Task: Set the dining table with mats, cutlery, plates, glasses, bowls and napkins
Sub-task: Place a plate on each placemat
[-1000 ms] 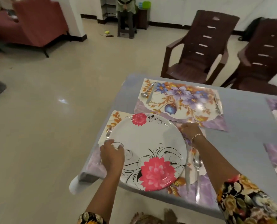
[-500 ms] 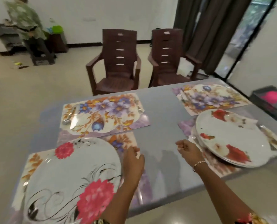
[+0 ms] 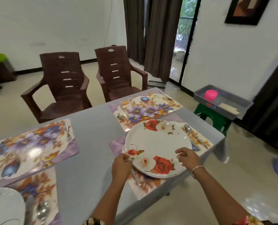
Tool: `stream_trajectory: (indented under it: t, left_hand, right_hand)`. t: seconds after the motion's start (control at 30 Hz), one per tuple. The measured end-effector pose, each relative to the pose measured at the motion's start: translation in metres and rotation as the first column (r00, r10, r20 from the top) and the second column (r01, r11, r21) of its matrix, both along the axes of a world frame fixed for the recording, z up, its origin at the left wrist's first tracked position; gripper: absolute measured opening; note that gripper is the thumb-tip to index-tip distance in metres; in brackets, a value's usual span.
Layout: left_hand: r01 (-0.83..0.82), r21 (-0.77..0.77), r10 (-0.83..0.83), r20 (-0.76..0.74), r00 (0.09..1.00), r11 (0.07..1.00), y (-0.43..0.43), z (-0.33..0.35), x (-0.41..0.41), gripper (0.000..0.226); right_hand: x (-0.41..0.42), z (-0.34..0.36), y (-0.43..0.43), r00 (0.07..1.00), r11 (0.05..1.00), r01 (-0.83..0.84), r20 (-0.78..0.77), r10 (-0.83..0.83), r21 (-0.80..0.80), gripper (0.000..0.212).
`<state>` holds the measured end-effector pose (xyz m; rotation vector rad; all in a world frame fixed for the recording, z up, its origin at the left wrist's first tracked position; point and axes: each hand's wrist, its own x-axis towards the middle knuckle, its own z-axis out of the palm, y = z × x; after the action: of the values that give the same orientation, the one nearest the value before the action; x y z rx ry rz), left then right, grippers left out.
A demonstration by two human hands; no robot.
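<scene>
A stack of white plates with red roses (image 3: 157, 143) lies on the near-right floral mat (image 3: 148, 187) of the grey table (image 3: 92, 143). My left hand (image 3: 121, 165) pinches the stack's left rim, and my right hand (image 3: 187, 157) curls over the top plate's near-right rim. A spoon (image 3: 188, 128) lies on that mat to the plates' right; a fork (image 3: 135, 176) lies partly hidden under their left edge. Another plate (image 3: 5, 207) sits on the near-left mat (image 3: 37, 187). Two far mats (image 3: 144, 109) (image 3: 29, 146) carry only cutlery.
Two brown plastic chairs (image 3: 62, 88) (image 3: 117, 73) stand beyond the table's far edge. At the right, a grey tray (image 3: 222, 101) with a pink cup (image 3: 210, 95) rests on a green stool (image 3: 213, 117). Dark curtains and a doorway lie behind.
My view swung right, away from the pink-flowered plate. Both hands left that plate and crossed to the stack of rose plates, where they now hold its rim.
</scene>
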<state>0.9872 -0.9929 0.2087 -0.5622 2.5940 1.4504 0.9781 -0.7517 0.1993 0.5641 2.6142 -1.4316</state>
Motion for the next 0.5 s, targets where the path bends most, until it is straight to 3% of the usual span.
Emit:
stream_trajectory:
  t: [0.27, 0.4, 0.5]
  left_hand:
    - [-0.065, -0.152, 0.066, -0.001, 0.998, 0.986, 0.006, -0.019, -0.091, 0.016]
    - [-0.016, -0.186, 0.036, 0.102, 0.994, 0.982, 0.012, -0.031, -0.126, 0.027]
    - [-0.009, -0.221, 0.039, 0.131, 0.991, 0.975, 0.014, -0.036, -0.14, 0.028]
  right_hand:
    - [-0.042, -0.022, 0.058, 0.966, 0.975, 0.214, 0.134, -0.22, 0.058, 0.024]
    - [-0.055, -0.026, 0.067, 0.954, 0.978, 0.189, 0.217, -0.205, 0.093, 0.016]
    - [-0.062, -0.028, 0.066, 0.959, 0.988, 0.138, 0.24, -0.15, 0.065, 0.031]
